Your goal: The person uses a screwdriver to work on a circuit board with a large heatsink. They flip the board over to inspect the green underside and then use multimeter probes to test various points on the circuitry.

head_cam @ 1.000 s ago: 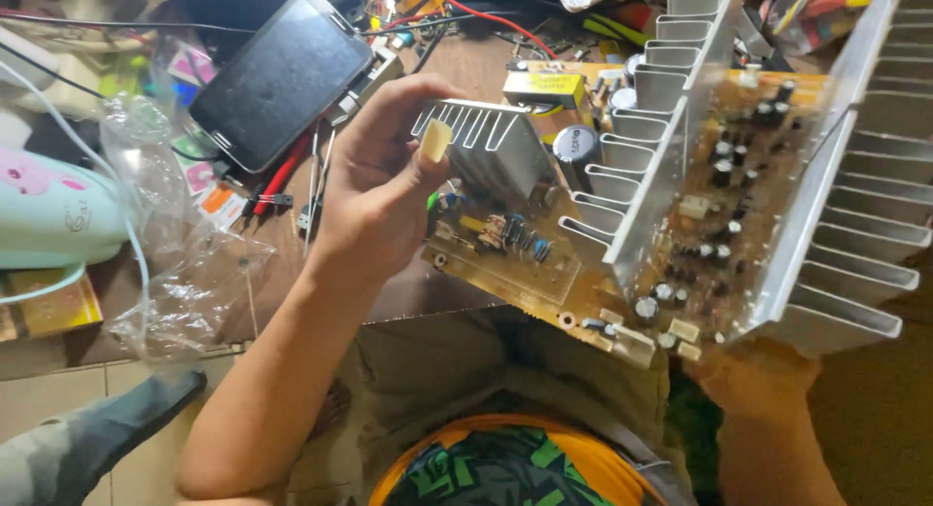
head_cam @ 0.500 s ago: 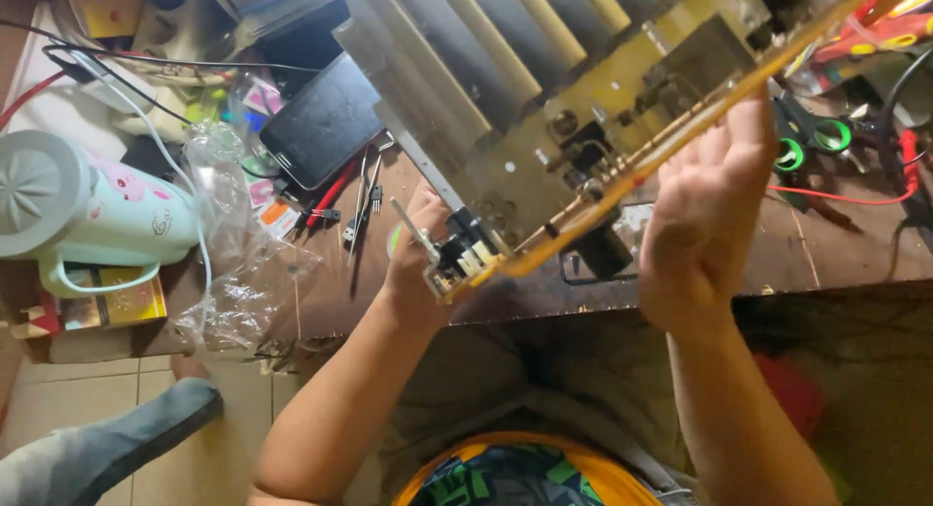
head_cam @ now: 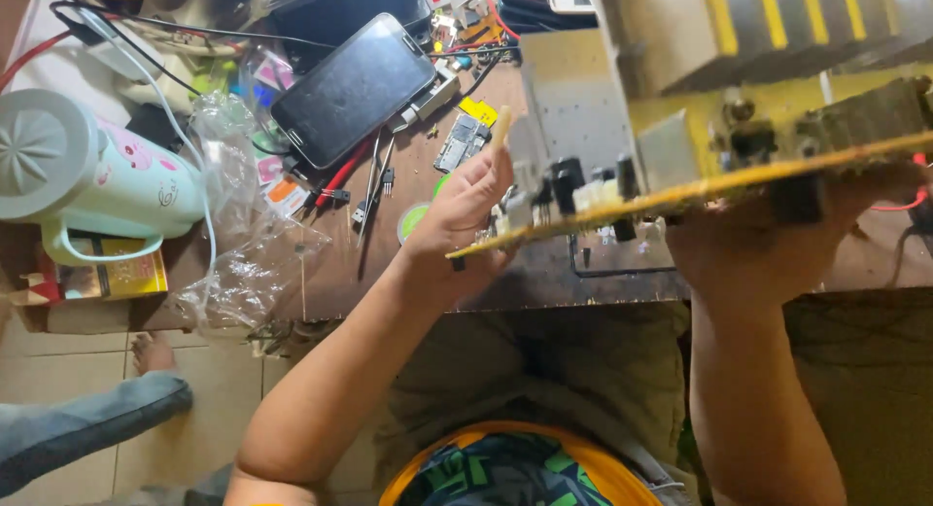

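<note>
A large yellow circuit board (head_cam: pixel 680 190) with grey finned heat sinks (head_cam: pixel 777 30) and dark components is held up nearly flat above the wooden workbench (head_cam: pixel 544 282), its front edge towards me. My left hand (head_cam: pixel 457 219) grips the board's left corner, fingers curled over its edge. My right hand (head_cam: pixel 758 248) supports the board from underneath on the right; its fingers are mostly hidden by the board.
On the bench lie a black phone (head_cam: pixel 355 88), tweezers (head_cam: pixel 369 190), small chips, red and black wires and a crumpled clear plastic bag (head_cam: pixel 243 234). A pale green jug (head_cam: pixel 83 171) stands at the left. Another person's foot and trouser leg (head_cam: pixel 97 418) are on the tiled floor.
The board has been tilted from steeply raised to almost level, edge-on to me. My right hand has shifted from the board's face to beneath it. The view has moved slightly.
</note>
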